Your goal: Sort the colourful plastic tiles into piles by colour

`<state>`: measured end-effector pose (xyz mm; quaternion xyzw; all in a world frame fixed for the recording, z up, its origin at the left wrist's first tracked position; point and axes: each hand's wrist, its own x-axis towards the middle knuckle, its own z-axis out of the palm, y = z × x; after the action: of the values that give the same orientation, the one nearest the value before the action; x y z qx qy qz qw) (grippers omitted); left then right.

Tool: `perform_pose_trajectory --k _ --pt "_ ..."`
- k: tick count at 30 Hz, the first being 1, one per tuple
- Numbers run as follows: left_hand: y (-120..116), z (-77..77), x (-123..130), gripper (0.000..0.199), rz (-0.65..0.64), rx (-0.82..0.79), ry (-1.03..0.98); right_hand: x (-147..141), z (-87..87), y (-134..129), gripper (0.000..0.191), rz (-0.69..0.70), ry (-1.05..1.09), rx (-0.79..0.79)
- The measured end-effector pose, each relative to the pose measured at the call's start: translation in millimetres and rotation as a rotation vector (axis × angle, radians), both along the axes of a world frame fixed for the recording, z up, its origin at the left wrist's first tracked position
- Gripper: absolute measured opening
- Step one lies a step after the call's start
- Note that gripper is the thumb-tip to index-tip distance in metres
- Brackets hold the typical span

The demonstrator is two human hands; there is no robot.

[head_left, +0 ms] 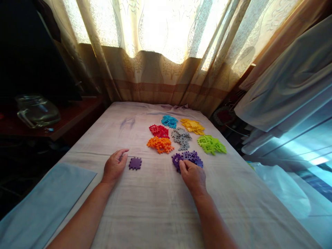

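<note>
A single purple square interlocking tile (135, 163) with notched edges lies flat on the cloth. Just to its left, my left hand (116, 165) rests on its side, fingers loosely stretched and holding nothing. My right hand (192, 174) is at the near edge of the purple tile pile (191, 157), thumb and fingers pinched on a purple tile (176, 160). Part of that tile and of the pile is hidden behind the hand.
Beyond my hands lie piles of tiles: orange (160, 145), red (159, 131), blue (169, 121), grey (182, 138), yellow (193, 126) and green (211, 144). A pale blue sheet (49, 204) covers the left edge. A glass jug (37, 111) stands on a side table.
</note>
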<state>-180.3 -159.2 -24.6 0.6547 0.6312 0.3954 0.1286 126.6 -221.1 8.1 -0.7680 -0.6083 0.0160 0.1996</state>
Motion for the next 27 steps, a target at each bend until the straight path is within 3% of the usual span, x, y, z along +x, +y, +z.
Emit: perform_pose_trajectory --k 4,11,14,19,23,26,27 --pt "0 -1.3 1 0.041 -0.140 -0.022 0.083 -1 3.0 0 0.038 -0.021 -0.015 -0.068" --pt "-3 -3.6 -10 0.075 -0.427 -0.178 0.471 5 3.5 0 0.044 -0.039 -0.057 -0.123" --pt "-4 -2.1 -12 0.078 -0.458 -0.207 0.501 8 2.3 0 0.045 -0.040 -0.057 -0.102" --pt "-5 1.2 -9 0.059 -0.434 -0.221 0.463 8 -2.4 0 0.045 -0.015 -0.036 0.011" --pt "-8 2.4 -3 0.052 -0.418 -0.192 0.376 -6 -8.7 -1 0.043 0.166 0.070 0.155" --pt "-14 2.1 8 0.053 -0.478 -0.164 0.259 -22 -11.3 -4 0.022 0.426 0.159 0.252" --pt "-16 1.8 13 0.054 -0.514 -0.152 0.224 -27 -11.5 -5 0.026 0.516 0.166 0.266"
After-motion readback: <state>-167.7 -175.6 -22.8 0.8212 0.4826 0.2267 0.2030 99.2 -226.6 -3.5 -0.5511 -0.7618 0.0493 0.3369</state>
